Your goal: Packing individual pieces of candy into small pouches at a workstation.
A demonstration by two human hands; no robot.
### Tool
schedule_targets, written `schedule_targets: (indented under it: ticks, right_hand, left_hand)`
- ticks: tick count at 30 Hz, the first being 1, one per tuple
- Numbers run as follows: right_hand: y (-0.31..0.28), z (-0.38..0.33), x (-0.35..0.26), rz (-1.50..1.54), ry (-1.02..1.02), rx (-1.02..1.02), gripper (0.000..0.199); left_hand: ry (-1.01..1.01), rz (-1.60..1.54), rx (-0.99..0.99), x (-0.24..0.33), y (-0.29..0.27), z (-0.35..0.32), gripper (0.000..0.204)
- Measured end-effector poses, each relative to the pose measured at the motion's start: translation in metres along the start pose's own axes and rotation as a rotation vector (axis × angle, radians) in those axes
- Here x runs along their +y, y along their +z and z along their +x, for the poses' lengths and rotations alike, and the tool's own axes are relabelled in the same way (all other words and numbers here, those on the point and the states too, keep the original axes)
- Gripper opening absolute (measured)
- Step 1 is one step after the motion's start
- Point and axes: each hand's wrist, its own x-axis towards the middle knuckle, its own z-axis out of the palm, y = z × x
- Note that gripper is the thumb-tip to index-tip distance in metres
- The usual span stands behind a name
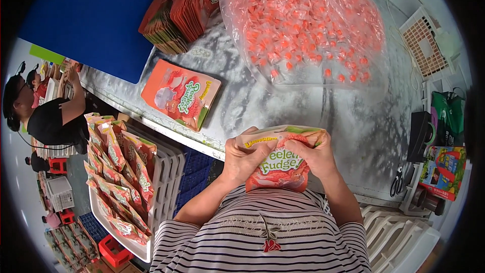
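Close to my body I hold a red and pink candy pouch upright by its upper edge, its printed front turned towards me. My left hand grips the left upper corner, thumb pressed on the front. On the opposite corner my right hand is closed in the same way, thumb near the middle. Whether the pouch's mouth is sealed I cannot tell. Ahead on the table lies a large clear plastic bag of small wrapped red-orange candies. A short pile of flat pouches rests left of it.
Thick stacks of pouches stand at the far left beside a blue panel. Below the table's left edge, a white tray holds several filled pouches. Scissors and a white basket are on the right. A co-worker is at the left.
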Motion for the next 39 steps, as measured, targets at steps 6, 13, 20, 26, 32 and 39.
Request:
schedule_targets:
  ticks: [6, 13, 20, 26, 32, 39]
  right_hand:
    - [-0.006, -0.003, 0.01, 0.021, 0.036, 0.064, 0.017]
    - [-0.008, -0.001, 0.011, -0.269, -0.108, 0.123, 0.013]
    - [-0.008, -0.002, -0.017, -0.641, -0.159, 0.048, 0.015]
    - [0.018, 0.001, -0.026, -0.765, -0.396, -0.06, 0.025]
    - [0.106, 0.034, -0.051, -0.554, -0.273, -0.38, 0.029]
    - [0.254, 0.022, -0.036, -0.514, -0.422, -0.518, 0.028]
  left_hand:
    - [0.081, 0.097, 0.123, -0.016, -0.009, -0.005, 0.015]
    - [0.094, 0.11, 0.086, -0.011, -0.018, 0.001, 0.019]
    - [-0.039, 0.006, 0.011, -0.014, -0.037, -0.01, 0.025]
    - [0.355, -0.033, 0.085, -0.013, -0.055, -0.028, 0.028]
    - [0.3, 0.151, 0.325, 0.039, -0.117, -0.072, 0.035]
    - [0.646, 0.891, 0.76, 0.044, -0.134, -0.163, 0.099]
